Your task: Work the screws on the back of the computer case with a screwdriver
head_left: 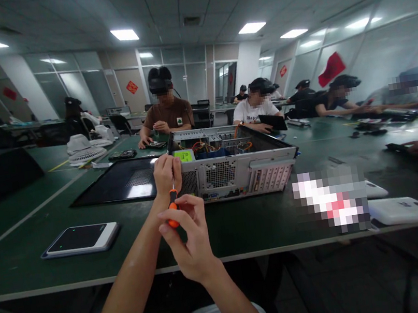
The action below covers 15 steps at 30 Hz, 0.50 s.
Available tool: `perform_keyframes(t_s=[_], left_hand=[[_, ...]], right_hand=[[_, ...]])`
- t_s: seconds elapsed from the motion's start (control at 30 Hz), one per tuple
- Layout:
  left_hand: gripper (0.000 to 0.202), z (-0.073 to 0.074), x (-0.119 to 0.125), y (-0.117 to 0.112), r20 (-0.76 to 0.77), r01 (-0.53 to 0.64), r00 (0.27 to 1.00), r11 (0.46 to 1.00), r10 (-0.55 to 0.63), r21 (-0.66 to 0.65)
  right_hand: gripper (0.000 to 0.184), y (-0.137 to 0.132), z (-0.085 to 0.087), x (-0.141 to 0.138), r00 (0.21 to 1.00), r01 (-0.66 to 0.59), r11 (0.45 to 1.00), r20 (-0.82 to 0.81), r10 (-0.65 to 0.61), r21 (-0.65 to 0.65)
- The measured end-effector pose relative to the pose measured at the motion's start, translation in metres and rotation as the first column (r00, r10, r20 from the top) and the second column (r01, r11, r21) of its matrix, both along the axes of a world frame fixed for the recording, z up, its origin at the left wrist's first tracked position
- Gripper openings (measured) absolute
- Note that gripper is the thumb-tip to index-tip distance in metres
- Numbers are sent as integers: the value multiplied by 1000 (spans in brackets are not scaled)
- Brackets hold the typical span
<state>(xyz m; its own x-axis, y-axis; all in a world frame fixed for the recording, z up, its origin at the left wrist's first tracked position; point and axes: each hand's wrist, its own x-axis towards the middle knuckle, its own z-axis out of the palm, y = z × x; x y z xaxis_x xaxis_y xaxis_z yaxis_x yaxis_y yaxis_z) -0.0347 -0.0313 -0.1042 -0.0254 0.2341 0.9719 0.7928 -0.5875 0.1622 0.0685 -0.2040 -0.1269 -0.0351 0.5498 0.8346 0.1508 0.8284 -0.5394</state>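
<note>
My right hand (190, 227) has its thumb and fingers on the handle of an orange-and-black screwdriver (174, 211). The screwdriver's thin shaft points away from me, towards the left rear corner of an open desktop computer case (231, 174). At that corner, my left hand (167, 173) is closed beside the shaft; what its fingertips grip is hidden. The case lies on its side with its rear panel facing me. Inside it are coloured cables and a bright green-labelled part (184, 156). The screwdriver's tip cannot be seen.
A black side panel (118, 183) lies left of the case. Nearer me on the green table (22, 273) is a flat white-and-black device (82, 239). White fans (86, 153) stand further left. To the right lies a white device (405, 210). Co-workers (166, 110) sit across the table.
</note>
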Motion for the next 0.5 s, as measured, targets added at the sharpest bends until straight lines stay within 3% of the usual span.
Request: perform_keyframes(t_s=[0.2,0.37,0.5], left_hand=[[45,4,0,-1,21,-9,1000,998,10,-55],[41,11,-2,-3,73,-16,997,995,23,-96],[45,19,-4,-4,30,-58,997,984,64,-168]], right_hand=[[17,-15,12,10,993,62,997,-107,-57,43],[20,-28,17,17,995,51,996,-84,-46,68],[20,-31,17,20,997,40,996,-68,-34,79]])
